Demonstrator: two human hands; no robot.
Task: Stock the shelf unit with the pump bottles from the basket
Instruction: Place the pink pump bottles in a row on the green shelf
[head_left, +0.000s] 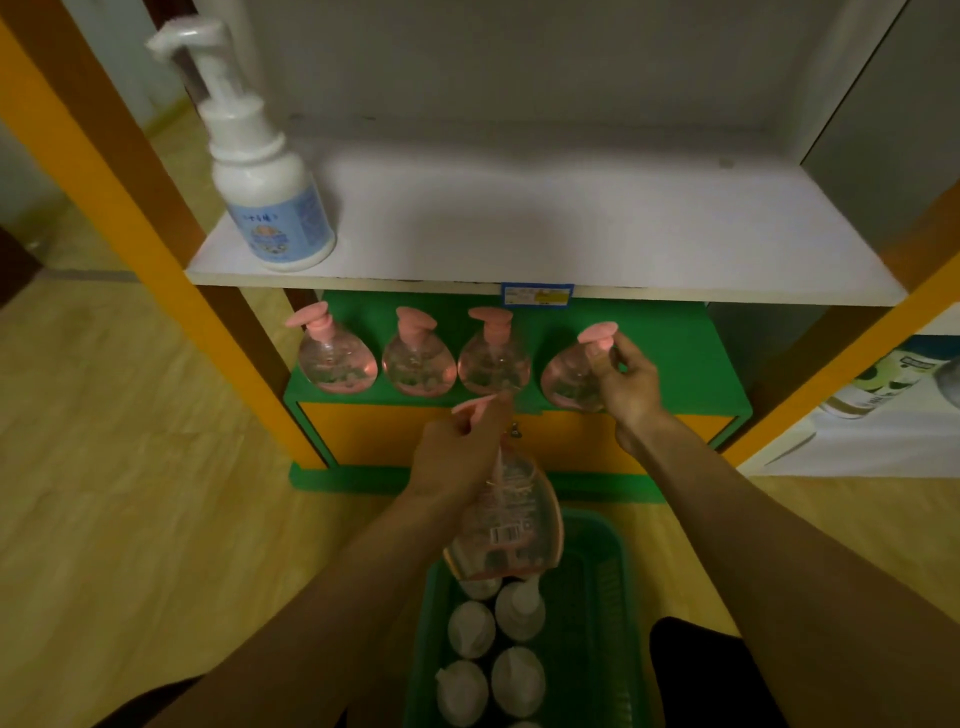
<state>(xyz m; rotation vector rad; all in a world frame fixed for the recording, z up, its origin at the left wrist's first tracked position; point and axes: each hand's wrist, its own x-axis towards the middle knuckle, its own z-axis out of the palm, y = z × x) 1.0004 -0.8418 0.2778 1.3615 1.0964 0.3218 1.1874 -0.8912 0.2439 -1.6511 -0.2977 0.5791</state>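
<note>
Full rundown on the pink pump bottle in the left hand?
The clear pink plastic pump bottle has a squat, teardrop-shaped body, a pink pump head and a barcode sticker on the side facing the camera. The left hand grips it by the neck, so it hangs tilted above the green plastic basket, in front of the green lower shelf. Only the hand appears to touch it.

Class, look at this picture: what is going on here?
A person is stocking a shelf unit. The right hand pinches the pump of the fourth clear pink pump bottle on the green lower shelf. The left hand holds another pink bottle above the green plastic basket of white bottles.
</note>
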